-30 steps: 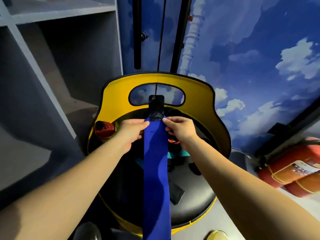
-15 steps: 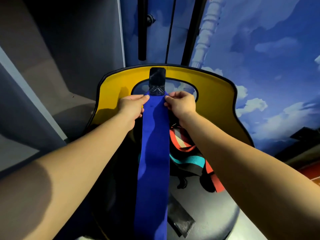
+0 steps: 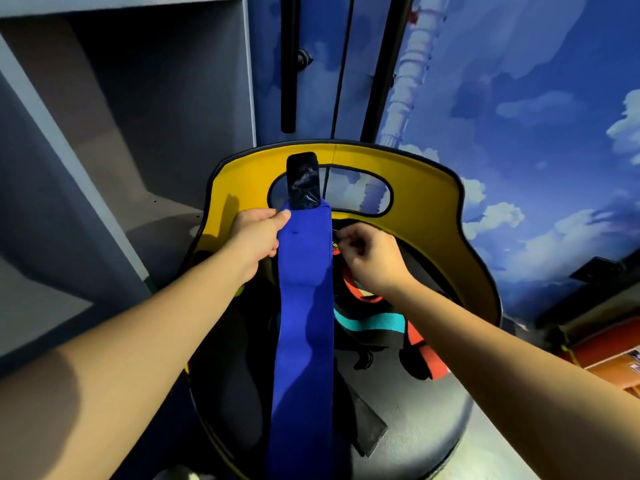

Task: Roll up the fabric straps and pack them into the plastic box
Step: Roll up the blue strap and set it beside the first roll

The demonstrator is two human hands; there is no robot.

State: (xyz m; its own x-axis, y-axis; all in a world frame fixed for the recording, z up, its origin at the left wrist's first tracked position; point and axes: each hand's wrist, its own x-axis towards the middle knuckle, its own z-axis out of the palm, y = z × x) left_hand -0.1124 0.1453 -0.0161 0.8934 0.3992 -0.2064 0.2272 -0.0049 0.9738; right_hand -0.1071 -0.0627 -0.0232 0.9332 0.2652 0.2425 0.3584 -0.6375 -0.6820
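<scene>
A long blue fabric strap (image 3: 304, 323) with a black hook-and-loop tab (image 3: 303, 181) at its far end hangs stretched down the middle of the view. My left hand (image 3: 256, 237) pinches the strap's top left corner. My right hand (image 3: 372, 258) is off the strap, just right of its edge, fingers curled and holding nothing. More straps, red (image 3: 420, 351), teal (image 3: 367, 323) and black, lie in a heap on the black seat of a yellow-backed chair (image 3: 426, 202). No plastic box is in view.
Grey shelving (image 3: 114, 140) stands to the left. A blue cloud-painted wall (image 3: 519, 116) with black poles runs behind the chair. A loose black strap end (image 3: 367, 427) lies on the seat. Something red sits at the right edge (image 3: 602, 344).
My right hand has let go of the strap's top right corner and dropped a little to the right. My left hand keeps its pinch; the strap's end stays raised.
</scene>
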